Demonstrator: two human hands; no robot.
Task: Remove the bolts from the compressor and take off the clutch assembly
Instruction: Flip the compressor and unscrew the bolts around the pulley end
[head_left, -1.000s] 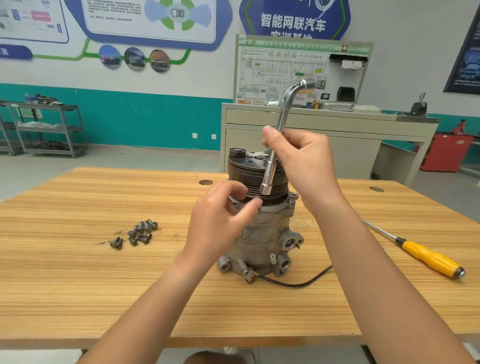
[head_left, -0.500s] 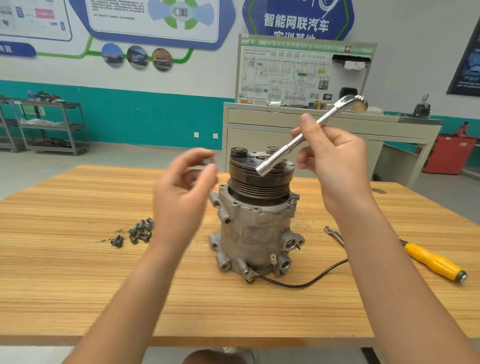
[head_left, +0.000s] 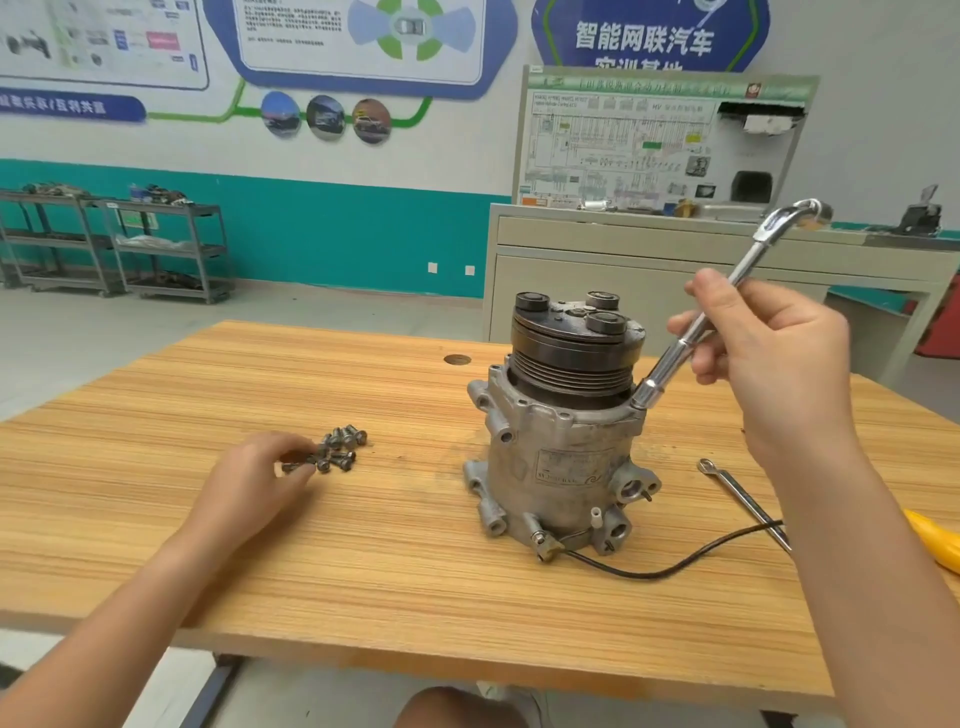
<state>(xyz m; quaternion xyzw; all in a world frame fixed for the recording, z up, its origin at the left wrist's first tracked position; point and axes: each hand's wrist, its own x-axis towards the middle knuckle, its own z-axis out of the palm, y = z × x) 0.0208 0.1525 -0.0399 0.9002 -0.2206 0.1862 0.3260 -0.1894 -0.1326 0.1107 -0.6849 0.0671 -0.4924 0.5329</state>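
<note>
As the left arm reaches out low over the worktop (head_left: 363, 571), the left hand (head_left: 254, 483) lies knuckles up, fingers bent down onto the near edge of the loose bolts (head_left: 340, 451). Whether the fingertips pinch one or merely touch the heap cannot be told.

Further right, well apart from that heap, the compressor (head_left: 561, 467) stands upright on the worktop, with the dark clutch assembly (head_left: 571, 348) seated on top of it.

And there's the right hand (head_left: 769, 358), raised just beside the clutch, fingers and thumb curled round the shaft of the L-shaped socket wrench (head_left: 670, 364). The wrench slants down to the left, its socket end against the top right rim of the compressor housing, its bent end up high.

Partly hidden behind the right forearm, a thin metal rod (head_left: 737, 491) and a yellow handle (head_left: 935, 540) lie on the wood. A black wire (head_left: 675, 569) curls from the compressor's base toward them.
</note>
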